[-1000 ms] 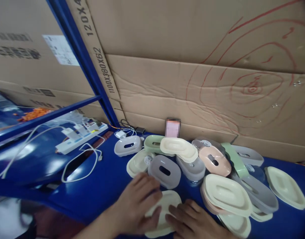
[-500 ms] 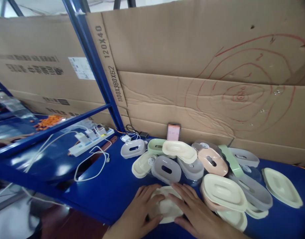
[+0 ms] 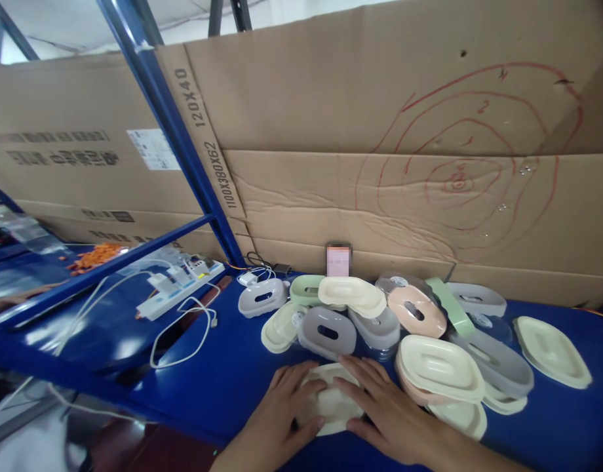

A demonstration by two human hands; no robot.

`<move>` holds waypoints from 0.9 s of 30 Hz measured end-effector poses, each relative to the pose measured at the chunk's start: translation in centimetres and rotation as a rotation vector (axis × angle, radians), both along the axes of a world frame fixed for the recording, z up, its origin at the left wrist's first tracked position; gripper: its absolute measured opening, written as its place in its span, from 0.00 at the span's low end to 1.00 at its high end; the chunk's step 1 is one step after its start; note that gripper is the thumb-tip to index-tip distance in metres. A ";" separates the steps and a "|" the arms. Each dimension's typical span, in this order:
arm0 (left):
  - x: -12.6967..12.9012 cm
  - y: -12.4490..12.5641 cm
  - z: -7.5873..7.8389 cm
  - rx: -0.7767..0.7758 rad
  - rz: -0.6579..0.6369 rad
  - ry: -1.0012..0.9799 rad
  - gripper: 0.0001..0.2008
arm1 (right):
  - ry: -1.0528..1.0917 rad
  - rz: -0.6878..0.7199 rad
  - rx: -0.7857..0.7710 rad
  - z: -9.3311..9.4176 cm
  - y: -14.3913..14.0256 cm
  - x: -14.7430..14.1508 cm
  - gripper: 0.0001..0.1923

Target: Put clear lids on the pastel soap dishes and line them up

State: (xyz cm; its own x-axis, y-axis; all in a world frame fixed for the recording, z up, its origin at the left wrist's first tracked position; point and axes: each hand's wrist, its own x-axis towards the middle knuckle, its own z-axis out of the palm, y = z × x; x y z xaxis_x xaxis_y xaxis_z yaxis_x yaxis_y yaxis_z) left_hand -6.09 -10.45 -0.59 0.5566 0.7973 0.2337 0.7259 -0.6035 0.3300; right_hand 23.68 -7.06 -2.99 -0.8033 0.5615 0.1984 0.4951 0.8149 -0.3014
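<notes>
A cream oval plastic dish (image 3: pixel 335 408) lies on the blue table at the bottom middle, partly covered by my hands. My left hand (image 3: pixel 286 406) grips its left side, fingers over the top and thumb along the near edge. On the right side my right hand (image 3: pixel 387 410) holds it in the same way, fingers spread across the top. Just beyond is a grey oval dish with a slot (image 3: pixel 327 333). Close to my right hand stands a stack topped by a cream dish (image 3: pixel 442 368).
Behind lie more dishes: a peach one (image 3: pixel 417 309), a green one (image 3: pixel 305 290) and a lone cream one (image 3: pixel 552 351) at right. A phone-like screen (image 3: pixel 339 261) leans on the cardboard wall (image 3: pixel 301 124). At left are a white power strip (image 3: pixel 178 288), loose cables and a blue metal post (image 3: pixel 171 131).
The camera view has shifted slightly, with the surroundings moving left in the picture. Both hands stay on the cream dish with almost the same hold.
</notes>
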 end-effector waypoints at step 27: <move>-0.2 0.1 -0.4 -0.051 -0.007 0.010 0.20 | -0.009 -0.008 -0.175 0.9 0.1 0.1 0.34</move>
State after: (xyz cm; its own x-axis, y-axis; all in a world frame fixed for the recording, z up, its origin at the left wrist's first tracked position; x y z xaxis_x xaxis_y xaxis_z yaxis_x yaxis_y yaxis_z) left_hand -6.28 -10.35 -0.96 0.5642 0.8041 0.1873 0.7251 -0.5910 0.3535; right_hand 23.73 -6.98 -2.07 -0.8000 0.5933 0.0894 0.5049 0.7461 -0.4340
